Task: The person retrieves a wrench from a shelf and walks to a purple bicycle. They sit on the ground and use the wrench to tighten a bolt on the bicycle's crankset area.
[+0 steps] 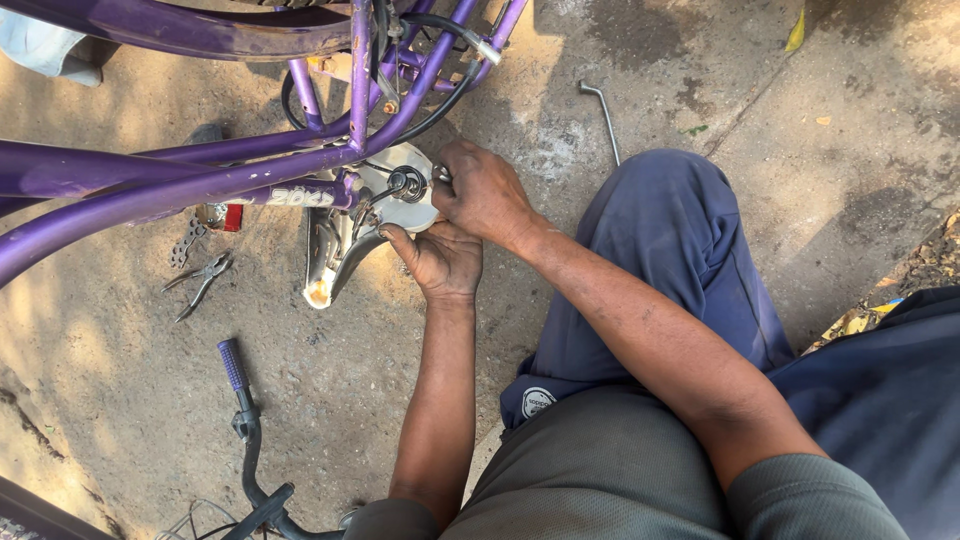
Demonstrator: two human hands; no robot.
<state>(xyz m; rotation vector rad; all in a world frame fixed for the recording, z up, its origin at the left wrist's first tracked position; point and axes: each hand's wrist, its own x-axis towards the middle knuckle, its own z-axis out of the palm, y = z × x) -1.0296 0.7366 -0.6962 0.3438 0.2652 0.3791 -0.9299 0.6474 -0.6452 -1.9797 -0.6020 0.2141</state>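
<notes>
Bare dusty concrete ground (400, 400). Purple steel bicycle frame (200, 175) overhead; at its end, a round silver metal hub (408, 190). Right hand (485, 190) clasps a small tool against the hub; left hand (440, 258) grips beneath. Grey pliers (200, 283) lie left.

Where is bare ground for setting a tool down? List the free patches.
Free: the ground between the pliers, the handlebar grip and the left hand; also the concrete right of the bent metal rod, beyond the knee. Crowded: under the purple frame, where both hands, right hand included, work at the hub.
</notes>
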